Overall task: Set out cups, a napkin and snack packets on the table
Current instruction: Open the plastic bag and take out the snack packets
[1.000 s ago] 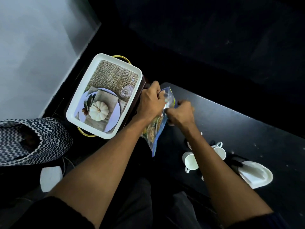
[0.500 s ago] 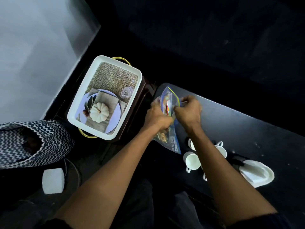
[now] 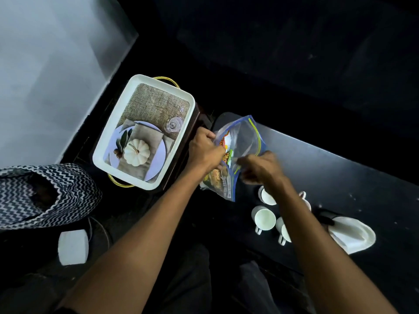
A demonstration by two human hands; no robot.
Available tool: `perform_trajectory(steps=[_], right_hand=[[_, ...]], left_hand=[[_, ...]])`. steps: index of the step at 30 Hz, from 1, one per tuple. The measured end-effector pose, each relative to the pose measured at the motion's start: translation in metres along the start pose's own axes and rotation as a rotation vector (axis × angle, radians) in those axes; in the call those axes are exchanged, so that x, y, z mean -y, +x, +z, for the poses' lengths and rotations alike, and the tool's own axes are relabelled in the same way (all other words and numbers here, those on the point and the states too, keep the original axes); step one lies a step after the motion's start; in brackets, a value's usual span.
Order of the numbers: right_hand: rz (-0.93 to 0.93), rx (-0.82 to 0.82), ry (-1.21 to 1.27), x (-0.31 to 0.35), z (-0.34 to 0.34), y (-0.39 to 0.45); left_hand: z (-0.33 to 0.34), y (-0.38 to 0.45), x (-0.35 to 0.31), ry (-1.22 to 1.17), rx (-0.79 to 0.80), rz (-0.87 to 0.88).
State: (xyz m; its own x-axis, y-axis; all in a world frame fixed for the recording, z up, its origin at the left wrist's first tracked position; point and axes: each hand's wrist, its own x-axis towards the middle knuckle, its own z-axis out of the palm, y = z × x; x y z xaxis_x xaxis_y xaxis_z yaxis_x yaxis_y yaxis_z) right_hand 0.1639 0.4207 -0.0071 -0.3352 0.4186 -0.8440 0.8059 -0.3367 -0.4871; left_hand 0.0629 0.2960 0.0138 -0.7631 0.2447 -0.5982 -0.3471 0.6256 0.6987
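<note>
Both hands on a clear zip bag (image 3: 242, 141) held above the near-left end of the dark table (image 3: 328, 168). Left hand (image 3: 205, 150) pinches one side of its mouth; right hand (image 3: 260, 167) grips the other side, blurred. Snack packets (image 3: 226, 152) show inside. White cups (image 3: 263, 217) stand near the right forearm, a white napkin (image 3: 352, 234) beyond them.

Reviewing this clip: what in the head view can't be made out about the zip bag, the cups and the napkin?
- Zip bag: packet count and labels unreadable; left hand and glare cover them.
- Right hand: motion-blurred, so its grip on the bag edge is unclear.
- White cups: right forearm hides parts of several; exact count uncertain.
- Napkin: what the dark object beside it is cannot be told.
</note>
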Motion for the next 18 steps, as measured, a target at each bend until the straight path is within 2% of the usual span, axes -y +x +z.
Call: perform_trajectory(steps=[1, 3, 7, 13, 15, 17, 18], right_hand=[[0.017, 0.009, 0.016, -0.003, 0.004, -0.001], [-0.018, -0.087, -0.009, -0.007, 0.005, 0.001], [-0.226, -0.343, -0.326, -0.010, -0.020, 0.000], [-0.399, -0.434, -0.480, -0.019, -0.039, -0.001], [-0.550, -0.531, -0.546, -0.020, -0.030, -0.011], [-0.803, -0.686, -0.594, -0.018, -0.018, -0.023], [-0.920, -0.704, -0.572, -0.016, -0.010, -0.029]], left_hand=[[0.002, -0.002, 0.000, 0.012, 0.004, 0.006], [0.001, -0.003, 0.000, 0.065, 0.000, 0.017], [-0.014, 0.005, 0.002, 0.190, 0.036, 0.017], [-0.042, 0.013, 0.008, 0.137, 0.076, -0.010], [-0.037, 0.008, 0.007, 0.115, 0.088, 0.003], [-0.027, 0.001, 0.005, 0.091, 0.102, 0.018], [-0.022, -0.003, 0.004, 0.078, 0.114, 0.024]])
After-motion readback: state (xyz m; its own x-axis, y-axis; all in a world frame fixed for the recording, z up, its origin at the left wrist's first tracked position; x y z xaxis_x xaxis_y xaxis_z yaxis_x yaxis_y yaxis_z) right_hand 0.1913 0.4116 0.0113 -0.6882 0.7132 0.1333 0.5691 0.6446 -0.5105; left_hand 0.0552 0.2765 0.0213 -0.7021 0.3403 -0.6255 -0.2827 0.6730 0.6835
